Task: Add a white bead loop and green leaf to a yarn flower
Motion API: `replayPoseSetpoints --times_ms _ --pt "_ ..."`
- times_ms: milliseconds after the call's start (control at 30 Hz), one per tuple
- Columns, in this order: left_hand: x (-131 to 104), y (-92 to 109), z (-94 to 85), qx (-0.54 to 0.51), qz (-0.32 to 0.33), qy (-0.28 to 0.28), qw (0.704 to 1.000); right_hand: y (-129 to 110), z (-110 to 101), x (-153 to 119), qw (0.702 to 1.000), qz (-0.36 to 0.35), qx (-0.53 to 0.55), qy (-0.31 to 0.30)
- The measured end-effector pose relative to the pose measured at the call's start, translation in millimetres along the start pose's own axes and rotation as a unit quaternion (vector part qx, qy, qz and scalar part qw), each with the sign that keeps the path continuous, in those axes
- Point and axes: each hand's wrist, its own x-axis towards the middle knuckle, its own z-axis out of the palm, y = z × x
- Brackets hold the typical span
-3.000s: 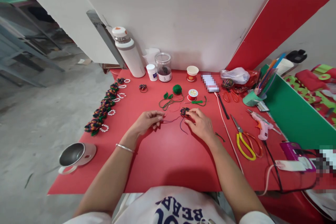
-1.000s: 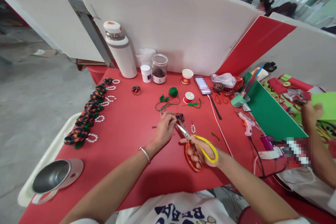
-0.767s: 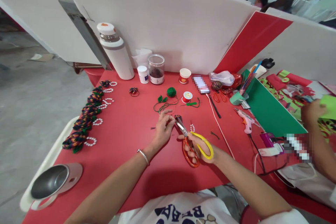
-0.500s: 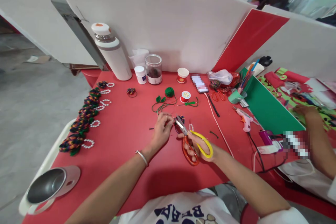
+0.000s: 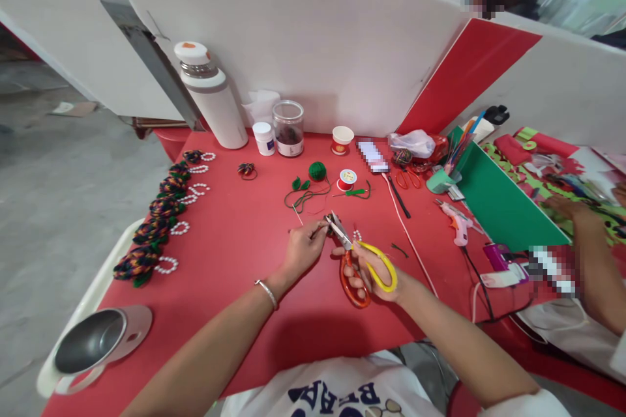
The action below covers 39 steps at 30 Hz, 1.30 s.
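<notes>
The scissors (image 5: 345, 239), with one yellow and one red handle, are in my right hand (image 5: 364, 270), its fingers through and around the handles. Their parted blades point away from me, to the upper left. My left hand (image 5: 308, 242) pinches at a small dark multicoloured yarn piece (image 5: 330, 227) beside the blade tips. The blades and fingers hide much of this piece. A string of white beads (image 5: 357, 234) lies just right of the blades. Beyond my left fingers, a thin white stick or needle (image 5: 297, 215) lies on the red table (image 5: 235, 228).
Several yarn bundles with bead loops (image 5: 151, 230) line the left side. A green yarn ball (image 5: 317, 171), thread spool (image 5: 347, 179) and green-handled hook (image 5: 355, 193) lie beyond my hands. A glue gun (image 5: 458, 225) is at right, a steel mug (image 5: 102, 342) front left. Another person's arm shows far right.
My left fingers have closed into a tighter pinch against the yarn piece. The scissor blades have shifted slightly at their tips; my right hand stays almost in place.
</notes>
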Motion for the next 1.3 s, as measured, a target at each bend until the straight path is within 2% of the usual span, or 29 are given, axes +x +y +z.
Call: replayPoseSetpoints --times_ms 500,900,1100,1200,1300 --pt "-1.3 3.5 -2.0 0.034 0.018 -0.031 0.999 3.1 4.4 6.1 1.000 -0.004 -0.009 0.003" --pt "-1.0 -4.1 -2.2 0.041 0.025 -0.050 0.998 9.4 -3.1 8.5 0.994 -0.062 -0.085 0.019" --pt "1.8 1.6 -3.5 0.025 0.072 -0.011 0.997 13.1 -5.1 11.8 0.995 -0.076 -0.070 -0.007" --pt "2.7 0.4 -2.8 0.017 0.047 -0.007 0.999 12.4 -5.4 7.4 0.993 -0.096 -0.061 -0.023" --pt "5.0 -3.7 -4.6 -0.008 0.009 0.048 0.999 3.7 -15.7 -9.8 0.986 -0.133 -0.100 0.002"
